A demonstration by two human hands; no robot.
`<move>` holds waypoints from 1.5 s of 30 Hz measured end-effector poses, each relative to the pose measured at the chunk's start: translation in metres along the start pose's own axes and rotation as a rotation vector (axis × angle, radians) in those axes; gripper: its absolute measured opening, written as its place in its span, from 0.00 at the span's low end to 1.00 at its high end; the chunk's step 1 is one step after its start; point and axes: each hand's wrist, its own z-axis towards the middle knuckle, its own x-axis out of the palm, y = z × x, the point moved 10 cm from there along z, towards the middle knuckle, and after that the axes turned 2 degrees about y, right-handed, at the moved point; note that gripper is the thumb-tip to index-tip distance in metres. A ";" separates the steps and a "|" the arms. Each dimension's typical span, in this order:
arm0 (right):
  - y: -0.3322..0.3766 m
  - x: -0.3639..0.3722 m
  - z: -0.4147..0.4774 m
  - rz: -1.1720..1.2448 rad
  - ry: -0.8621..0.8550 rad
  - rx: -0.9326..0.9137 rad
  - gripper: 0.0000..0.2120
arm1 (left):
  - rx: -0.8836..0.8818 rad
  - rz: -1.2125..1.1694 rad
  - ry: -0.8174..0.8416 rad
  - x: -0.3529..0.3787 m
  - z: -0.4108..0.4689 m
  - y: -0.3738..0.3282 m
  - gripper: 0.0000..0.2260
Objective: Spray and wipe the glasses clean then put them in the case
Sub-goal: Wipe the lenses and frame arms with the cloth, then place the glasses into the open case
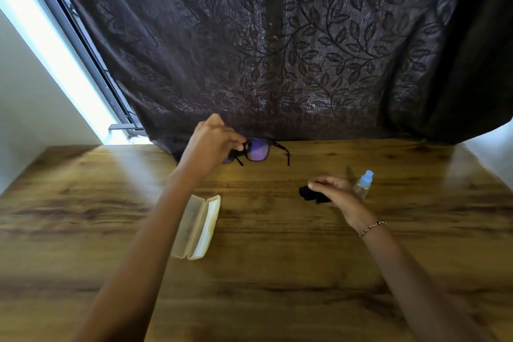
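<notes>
My left hand (pixel 211 144) holds dark-framed glasses (pixel 259 150) with purple-tinted lenses above the far side of the wooden table (pixel 277 272), both temple arms unfolded. My right hand (pixel 337 194) grips a crumpled black cloth (pixel 306 193) just over the table. A small clear spray bottle (pixel 364 184) with a blue cap stands right beside that hand. A pale yellow glasses case (pixel 197 226) lies open on the table, below the left forearm.
A dark leaf-patterned curtain (pixel 305 50) hangs behind the table's far edge. A bright window strip with a grey frame (pixel 69 36) runs along the left. A beaded bracelet (pixel 372 228) circles the right wrist.
</notes>
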 end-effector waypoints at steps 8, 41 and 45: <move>0.016 -0.017 -0.010 -0.638 -0.247 -0.261 0.13 | -0.022 0.099 0.020 0.038 -0.002 -0.030 0.08; 0.048 0.016 0.005 -0.423 -0.211 -0.088 0.14 | -0.802 -0.471 0.000 0.103 -0.068 0.028 0.15; 0.047 0.013 0.005 -0.472 -0.250 -0.091 0.18 | -0.841 -0.548 -0.034 0.104 -0.072 0.034 0.11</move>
